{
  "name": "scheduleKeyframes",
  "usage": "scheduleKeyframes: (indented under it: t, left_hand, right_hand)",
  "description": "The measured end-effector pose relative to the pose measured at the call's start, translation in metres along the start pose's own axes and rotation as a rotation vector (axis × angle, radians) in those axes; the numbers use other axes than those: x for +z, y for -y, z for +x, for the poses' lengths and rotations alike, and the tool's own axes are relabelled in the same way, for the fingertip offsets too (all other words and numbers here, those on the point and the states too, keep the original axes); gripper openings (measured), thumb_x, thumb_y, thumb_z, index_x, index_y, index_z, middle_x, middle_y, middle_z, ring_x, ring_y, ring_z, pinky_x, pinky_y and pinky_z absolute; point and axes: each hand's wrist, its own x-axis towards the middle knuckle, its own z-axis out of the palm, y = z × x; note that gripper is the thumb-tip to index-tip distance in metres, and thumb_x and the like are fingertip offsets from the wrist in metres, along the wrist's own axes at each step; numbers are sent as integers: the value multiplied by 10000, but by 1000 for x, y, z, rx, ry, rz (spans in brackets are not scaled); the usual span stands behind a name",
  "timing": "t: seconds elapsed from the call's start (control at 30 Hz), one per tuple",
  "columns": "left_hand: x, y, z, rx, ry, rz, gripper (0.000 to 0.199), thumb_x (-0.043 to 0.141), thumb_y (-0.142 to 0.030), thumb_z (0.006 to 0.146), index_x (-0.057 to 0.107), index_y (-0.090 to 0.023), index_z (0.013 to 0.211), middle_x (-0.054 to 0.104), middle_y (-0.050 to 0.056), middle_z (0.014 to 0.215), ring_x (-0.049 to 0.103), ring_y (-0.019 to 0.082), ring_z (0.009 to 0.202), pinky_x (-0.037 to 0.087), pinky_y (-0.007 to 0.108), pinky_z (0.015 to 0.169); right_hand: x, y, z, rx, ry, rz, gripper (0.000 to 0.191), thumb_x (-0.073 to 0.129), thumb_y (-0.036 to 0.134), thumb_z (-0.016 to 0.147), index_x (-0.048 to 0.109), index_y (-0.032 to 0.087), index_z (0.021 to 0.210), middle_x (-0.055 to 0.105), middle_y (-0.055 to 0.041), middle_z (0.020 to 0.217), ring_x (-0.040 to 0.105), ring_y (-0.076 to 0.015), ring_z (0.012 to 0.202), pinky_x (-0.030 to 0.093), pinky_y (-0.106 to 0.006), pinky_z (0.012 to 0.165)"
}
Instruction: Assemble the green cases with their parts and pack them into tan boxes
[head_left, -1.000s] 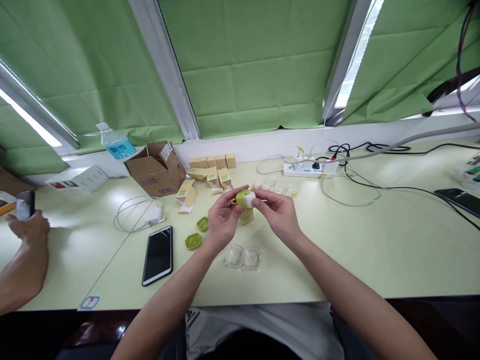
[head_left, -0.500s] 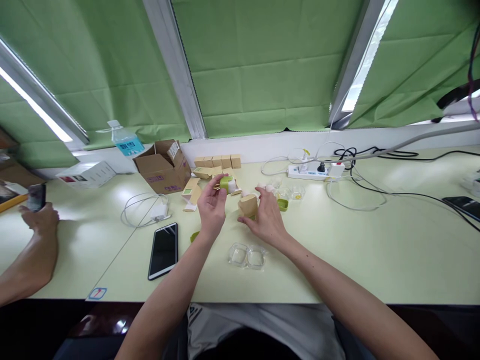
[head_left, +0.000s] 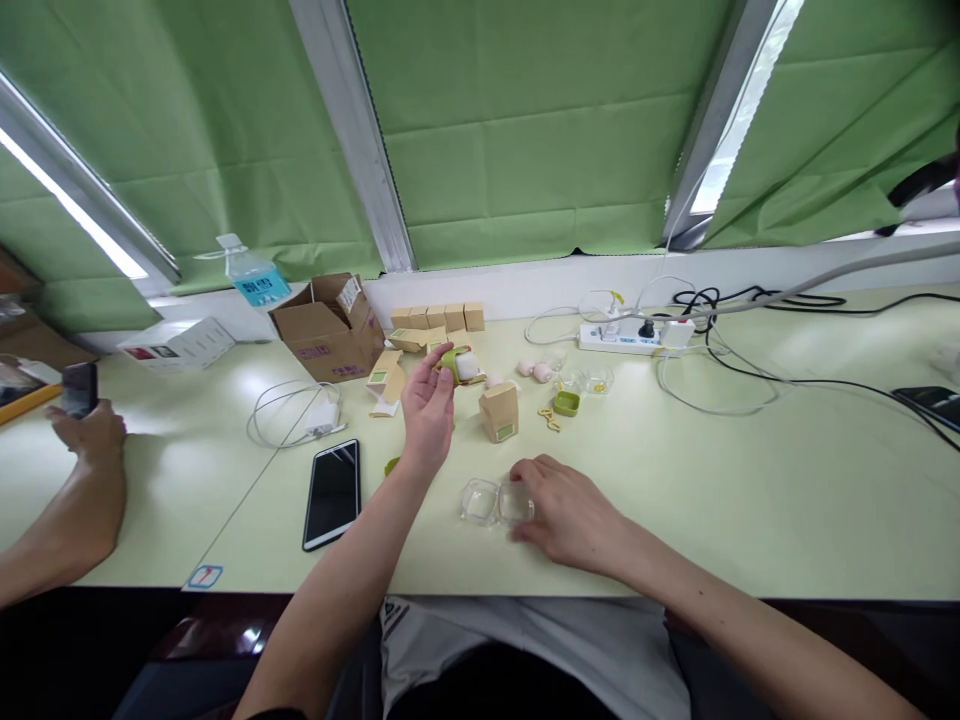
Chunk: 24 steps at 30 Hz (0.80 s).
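Between the thumb and fingers of my left hand (head_left: 429, 408) is a small green and white piece (head_left: 459, 366), raised over the table. My right hand (head_left: 561, 508) has its thumb and fingers apart around the right half of a clear plastic case (head_left: 480, 501), which lies opened flat; whether the fingers press on it cannot be made out. A small kraft paper box (head_left: 499, 412) stands upright between my hands. Right of it lie a yellow clip-like piece (head_left: 550, 420) and a green square cup (head_left: 566, 403).
Opened small boxes (head_left: 385, 380), a cardboard carton (head_left: 328, 330) and a row of small boxes (head_left: 437, 318) stand behind. A phone (head_left: 331, 495) lies left. A power strip (head_left: 621, 338) with cables is back right. At far left, another person's hand (head_left: 94, 430) holds a phone.
My right hand has moved from the kraft box down to the clear case, leaving the box standing on the table. My left hand still holds the green and white piece.
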Motion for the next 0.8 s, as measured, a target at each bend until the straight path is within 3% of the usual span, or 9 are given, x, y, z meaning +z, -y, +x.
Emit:
scheduleKeyframes:
  t: [0.1,0.17,0.27,0.33,0.47,0.63,0.8]
  left_hand:
    - [5,-4,-4,5,54,-10,432,818,-421,951,727,-224,1324,794,113,1287,744,214,1235,587,302,1057]
    - [7,-6,-5,8,92,-8,429,811,-427,956,725,-230,1327,791,116,1305,737,225,1262,580,318,1079]
    - [7,-8,-7,23,134,36,433,797,-442,964,723,-227,1331,785,132,1324,741,244,1257,591,342,1065]
    - [7,-10,-9,42,168,92,448,777,-452,977,715,-219,1355,774,149,1347,743,258,1250,601,356,1045]
    - [10,-14,-14,127,246,193,434,741,-430,1003,714,-208,1375,773,168,1345,756,269,1210,615,378,1021]
    - [14,-16,-19,176,322,236,400,735,-399,1009,732,-208,1360,772,165,1341,750,276,1220,616,384,1020]
    - [15,-14,-23,145,288,304,393,764,-412,985,761,-222,1330,785,144,1301,747,268,1196,617,388,1022]
  right_hand:
    - [-4,-12,8,64,-96,264,454,805,170,839,604,218,1243,743,-119,1182,730,-309,1062,574,-482,950]
    - [-19,-18,19,-2,-201,571,433,789,149,815,620,253,1200,738,-73,1219,725,-275,1121,569,-484,1034]
    - [-40,-23,40,-131,-326,1004,468,857,272,784,649,266,1203,704,-68,1233,722,-281,1165,596,-502,1060]
    - [-46,-24,53,-172,-389,1088,544,882,318,775,680,283,1278,643,-75,1259,717,-287,1166,617,-511,1042]
    - [-39,-22,68,-174,-547,958,561,855,309,799,701,315,1338,539,-76,1281,690,-258,1137,630,-490,1027]
    - [-25,-19,67,-172,-631,910,515,863,310,804,620,293,1258,599,-78,1278,680,-241,1097,660,-422,927]
    - [-22,-19,62,-249,-870,500,435,769,226,885,598,285,1280,587,-113,1271,631,-292,1183,658,-445,880]
